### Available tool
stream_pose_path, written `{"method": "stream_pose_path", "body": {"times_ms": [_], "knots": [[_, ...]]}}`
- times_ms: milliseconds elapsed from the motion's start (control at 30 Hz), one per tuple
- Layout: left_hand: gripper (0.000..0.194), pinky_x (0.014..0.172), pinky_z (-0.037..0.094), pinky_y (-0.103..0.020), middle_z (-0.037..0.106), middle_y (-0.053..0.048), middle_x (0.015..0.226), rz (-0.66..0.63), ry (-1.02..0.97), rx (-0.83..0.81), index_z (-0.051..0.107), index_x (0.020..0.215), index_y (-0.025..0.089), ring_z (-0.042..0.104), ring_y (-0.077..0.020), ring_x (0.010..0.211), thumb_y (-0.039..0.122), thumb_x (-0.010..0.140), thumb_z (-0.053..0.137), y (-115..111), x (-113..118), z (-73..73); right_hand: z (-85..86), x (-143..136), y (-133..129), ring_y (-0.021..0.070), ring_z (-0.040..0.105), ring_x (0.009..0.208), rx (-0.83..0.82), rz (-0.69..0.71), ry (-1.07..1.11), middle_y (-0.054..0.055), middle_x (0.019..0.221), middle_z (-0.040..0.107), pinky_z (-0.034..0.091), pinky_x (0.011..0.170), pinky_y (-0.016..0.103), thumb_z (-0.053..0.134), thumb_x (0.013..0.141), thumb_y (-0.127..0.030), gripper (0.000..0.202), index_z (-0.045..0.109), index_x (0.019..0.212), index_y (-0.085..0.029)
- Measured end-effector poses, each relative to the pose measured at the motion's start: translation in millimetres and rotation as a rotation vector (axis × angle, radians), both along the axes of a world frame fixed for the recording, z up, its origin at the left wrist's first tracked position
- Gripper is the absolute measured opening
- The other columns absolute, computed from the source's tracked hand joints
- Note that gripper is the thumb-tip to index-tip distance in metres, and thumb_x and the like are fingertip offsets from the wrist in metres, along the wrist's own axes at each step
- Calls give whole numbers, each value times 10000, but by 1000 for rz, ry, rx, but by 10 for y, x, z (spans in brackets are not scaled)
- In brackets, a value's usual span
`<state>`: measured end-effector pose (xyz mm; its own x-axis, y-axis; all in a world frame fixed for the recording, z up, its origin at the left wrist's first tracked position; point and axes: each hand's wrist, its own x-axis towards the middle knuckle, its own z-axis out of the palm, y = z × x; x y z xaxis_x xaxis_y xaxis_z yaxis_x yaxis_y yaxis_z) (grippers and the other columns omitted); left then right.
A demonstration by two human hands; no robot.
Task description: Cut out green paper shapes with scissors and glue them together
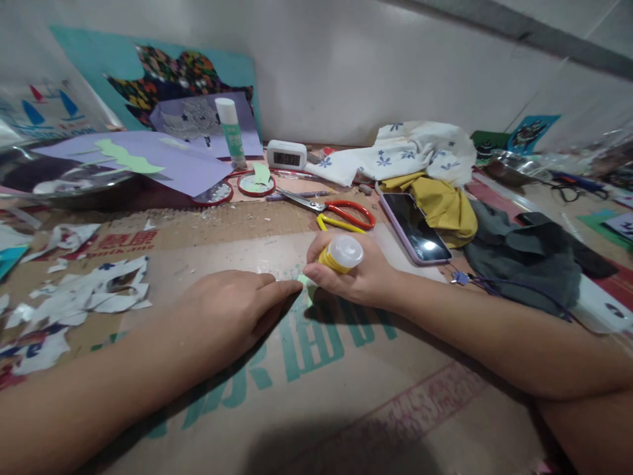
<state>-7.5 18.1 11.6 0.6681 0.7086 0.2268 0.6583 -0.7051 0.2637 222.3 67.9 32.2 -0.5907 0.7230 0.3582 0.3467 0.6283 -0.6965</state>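
My right hand point(356, 270) is wrapped round a yellow glue stick point(341, 254) with a whitish end facing up. Its lower end is hidden over a small light green paper piece point(307, 287) on the cardboard point(208, 251). The fingertips of my left hand point(237, 297) touch the left edge of that green piece, index finger stretched out and the others curled beneath. Just beyond my right hand lie scissors point(346, 214) with red and yellow handles.
Behind stand a white-capped glue stick point(230, 132) and a small digital clock point(287, 156). Purple paper with a green shape point(182, 165) rests on a metal bowl at left. Cloth scraps point(99, 290) lie left; a phone point(415, 227) and folded fabrics point(440, 204) lie right.
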Motion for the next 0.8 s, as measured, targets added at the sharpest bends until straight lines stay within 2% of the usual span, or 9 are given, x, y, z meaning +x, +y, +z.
{"method": "stream_pose_path", "body": {"times_ms": [167,367,600,800], "knots": [[300,604,439,-295,714,-28,780,-10,96,67,688,1145,265,641,-191,645,318,1048,409,2,-18,-13,-6,25,5,121,552,590,27,42,6,1,648,623,380,575,251,615,920,-541,403,614,755,-174],[304,561,376,-312,685,-12,761,-39,64,131,627,1242,266,619,-206,623,320,1065,386,2,-36,-43,-9,16,26,134,600,662,73,71,30,28,727,672,420,635,261,609,919,-587,441,637,777,-171],[258,569,352,-315,677,-3,747,-43,58,143,614,1217,269,614,-200,610,291,1059,411,11,-15,-28,-15,8,28,125,560,605,121,66,-24,5,662,632,354,572,254,586,916,-640,499,617,739,-174],[206,577,367,-324,684,-3,755,-35,72,122,632,1136,268,635,-211,627,273,1046,447,5,-10,16,-18,20,12,108,548,580,103,88,5,-5,641,618,373,565,240,620,917,-603,472,614,738,-166]]}}
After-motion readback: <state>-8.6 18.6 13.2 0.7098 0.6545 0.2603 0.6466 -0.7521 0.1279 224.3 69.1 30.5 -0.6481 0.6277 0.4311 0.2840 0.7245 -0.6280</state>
